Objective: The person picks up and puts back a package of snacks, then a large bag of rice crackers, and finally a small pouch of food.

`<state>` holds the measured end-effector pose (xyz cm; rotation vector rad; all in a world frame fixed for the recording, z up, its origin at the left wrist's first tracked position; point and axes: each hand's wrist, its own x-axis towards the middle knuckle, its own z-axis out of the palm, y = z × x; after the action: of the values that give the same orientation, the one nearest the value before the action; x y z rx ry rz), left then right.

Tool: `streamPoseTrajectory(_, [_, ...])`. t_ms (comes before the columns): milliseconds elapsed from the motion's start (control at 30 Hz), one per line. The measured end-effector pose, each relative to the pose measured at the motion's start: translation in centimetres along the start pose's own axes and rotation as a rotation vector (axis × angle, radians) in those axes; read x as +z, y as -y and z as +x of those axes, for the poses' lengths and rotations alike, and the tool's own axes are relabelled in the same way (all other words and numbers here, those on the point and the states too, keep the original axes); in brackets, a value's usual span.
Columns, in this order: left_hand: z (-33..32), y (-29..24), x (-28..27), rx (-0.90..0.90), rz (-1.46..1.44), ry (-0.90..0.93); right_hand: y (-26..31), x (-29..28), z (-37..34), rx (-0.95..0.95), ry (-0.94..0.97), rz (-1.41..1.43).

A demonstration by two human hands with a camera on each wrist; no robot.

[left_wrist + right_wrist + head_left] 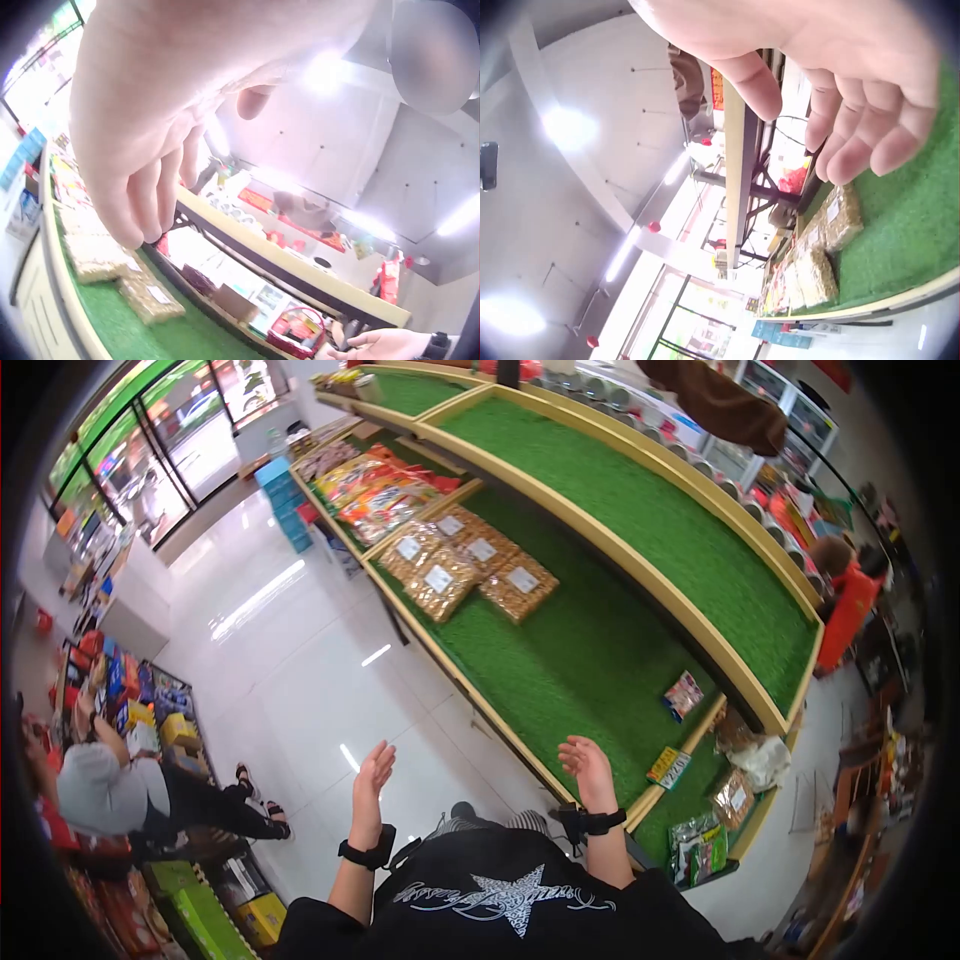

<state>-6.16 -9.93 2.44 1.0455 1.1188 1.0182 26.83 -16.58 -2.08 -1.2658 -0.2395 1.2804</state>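
My left hand (372, 772) is held up in front of my body, fingers loosely extended and nothing in it. Opposite it my right hand (588, 768) is raised beside the lower green-lined shelf (560, 670), also holding nothing. Further along that shelf lie several clear bags of brown snack food (440, 578) with white labels. Nearer the right hand are a small colourful packet (684, 695) and a green-and-yellow packet (668, 768) by the wooden divider. In the left wrist view, the labelled bags (154, 296) appear below the fingers.
An upper green-lined shelf (640, 500) with a wooden rim overhangs the lower one. More bright packets (385, 495) fill the far compartment, and several bags (733, 797) lie in the near right one. A person (115, 790) stands at the left among boxed goods. Blue crates (284, 505) stand at the far end.
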Motion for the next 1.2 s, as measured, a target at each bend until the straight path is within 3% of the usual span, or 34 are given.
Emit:
streamPoseTrajectory(100, [-0.3, 0.3, -3.1, 0.064, -0.011, -0.125, 0.8, 3.7, 1.9, -0.037, 0.086, -0.131])
streamPoseTrajectory(267, [0.9, 0.9, -4.4, 0.158, -0.111, -0.324, 1.1, 7.8, 5.3, 0.112, 0.241, 0.093])
streamPoseTrajectory(533, [8.0, -2.7, -5.4, 0.209, 0.035, -0.378, 1.2, 12.1, 13.9, 0.266, 0.282, 0.195])
streamPoseTrajectory(600, [10.6, -4.2, -5.7, 0.197, -0.074, -0.400, 2.7, 13.6, 16.3, 0.291, 0.322, 0.294])
streamPoseTrajectory(833, [18.5, -7.3, -3.8, 0.256, -0.002, -0.417, 6.8, 17.7, 23.7, 0.193, 0.340, 0.182])
streamPoseTrajectory(1100, [25.5, -6.7, -1.1, 0.161, 0.029, -0.250, 6.1, 18.0, 26.4, 0.249, 0.281, 0.148])
streamPoseTrajectory(1200, [29.7, -6.8, -0.3, 0.116, 0.110, -0.174, 5.3, 17.5, 26.6, 0.272, 0.220, 0.279])
